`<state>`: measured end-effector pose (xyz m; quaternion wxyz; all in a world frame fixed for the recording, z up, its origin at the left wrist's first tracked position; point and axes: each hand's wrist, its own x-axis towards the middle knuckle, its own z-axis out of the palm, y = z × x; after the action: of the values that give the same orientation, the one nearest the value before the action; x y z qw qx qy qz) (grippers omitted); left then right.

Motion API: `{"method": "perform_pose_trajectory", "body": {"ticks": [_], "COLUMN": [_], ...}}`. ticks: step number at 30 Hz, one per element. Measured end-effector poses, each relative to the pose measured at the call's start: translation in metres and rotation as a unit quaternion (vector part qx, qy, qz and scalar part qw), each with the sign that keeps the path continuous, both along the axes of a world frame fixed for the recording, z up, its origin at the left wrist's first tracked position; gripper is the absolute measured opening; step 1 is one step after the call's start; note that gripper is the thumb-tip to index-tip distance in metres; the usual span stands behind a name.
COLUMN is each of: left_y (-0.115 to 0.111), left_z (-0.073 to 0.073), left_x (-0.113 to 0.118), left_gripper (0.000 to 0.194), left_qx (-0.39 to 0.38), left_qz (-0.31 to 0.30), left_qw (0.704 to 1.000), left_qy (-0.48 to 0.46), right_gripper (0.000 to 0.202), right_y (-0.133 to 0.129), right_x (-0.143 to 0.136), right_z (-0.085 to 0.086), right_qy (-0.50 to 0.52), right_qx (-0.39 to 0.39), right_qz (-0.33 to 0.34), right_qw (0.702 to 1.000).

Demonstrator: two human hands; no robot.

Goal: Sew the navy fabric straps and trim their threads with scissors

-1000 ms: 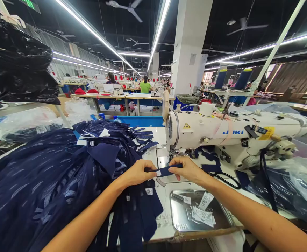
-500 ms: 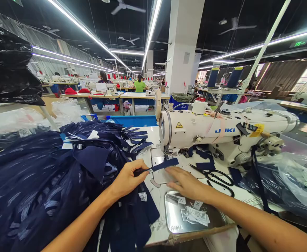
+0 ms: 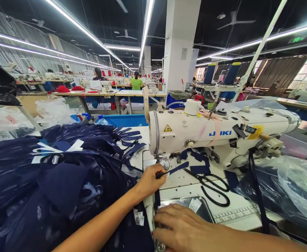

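My left hand [image 3: 150,180] is closed around one end of a narrow navy fabric strip [image 3: 179,168], just in front of the needle area of a white sewing machine [image 3: 182,127]. The strip's free end points right. Lower down, my right hand [image 3: 181,224] reaches over a shiny metal tray [image 3: 209,209], fingers stretched out and a little apart. It covers much of the tray; whether the fingertips touch anything in it is hidden. A small white printed label [image 3: 195,204] shows above the hand. Black scissors [image 3: 208,183] lie on the machine table to the right.
A large heap of navy fabric pieces [image 3: 64,189] fills the left side. Navy scraps [image 3: 199,169] lie beneath the machine arm. Clear plastic bags [image 3: 287,185] with dark cloth sit at the right. Co-workers and more machines are in the background.
My left hand has moved right and slightly down with the strip. My right hand has left the strip's side and moved down over the tray. The view has shifted a little.
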<state>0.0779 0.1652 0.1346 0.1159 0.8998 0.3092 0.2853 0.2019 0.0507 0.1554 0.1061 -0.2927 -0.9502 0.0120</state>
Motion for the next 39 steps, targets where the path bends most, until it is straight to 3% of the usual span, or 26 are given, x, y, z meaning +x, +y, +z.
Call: {"method": "perform_pose_trajectory", "body": {"ticks": [2, 5, 8, 10, 15, 21, 39], "left_y": [0.012, 0.019, 0.017, 0.014, 0.011, 0.01, 0.008], "left_z": [-0.002, -0.005, -0.008, -0.008, -0.009, -0.011, -0.011], "left_x": [-0.008, -0.025, -0.036, -0.039, -0.039, -0.039, -0.038], "left_gripper": [0.014, 0.014, 0.016, 0.015, 0.01, 0.01, 0.009], "left_qx": [0.028, 0.102, 0.236, 0.283, 0.31, 0.317, 0.305], "left_qz": [-0.008, -0.03, -0.065, -0.077, -0.074, -0.077, -0.072], "left_qw": [0.999, 0.989, 0.941, 0.914, 0.901, 0.898, 0.904], "left_qy": [0.027, 0.105, 0.235, 0.279, 0.295, 0.295, 0.291], "right_gripper": [0.009, 0.016, 0.018, 0.017, 0.02, 0.02, 0.023], "right_y": [0.002, 0.02, 0.048, 0.065, 0.092, 0.098, 0.104], "right_x": [0.011, 0.027, 0.038, 0.041, 0.03, 0.023, 0.022], "right_z": [0.006, 0.005, -0.009, -0.019, -0.031, -0.035, -0.044], "right_qy": [0.005, 0.041, 0.099, 0.127, 0.138, 0.071, 0.107], "right_qx": [-0.038, -0.044, -0.005, 0.01, 0.023, 0.053, 0.095], "right_qz": [-0.005, -0.097, -0.169, -0.169, -0.092, -0.014, -0.008], "right_qw": [0.999, 0.994, 0.981, 0.977, 0.986, 0.996, 0.99]}}
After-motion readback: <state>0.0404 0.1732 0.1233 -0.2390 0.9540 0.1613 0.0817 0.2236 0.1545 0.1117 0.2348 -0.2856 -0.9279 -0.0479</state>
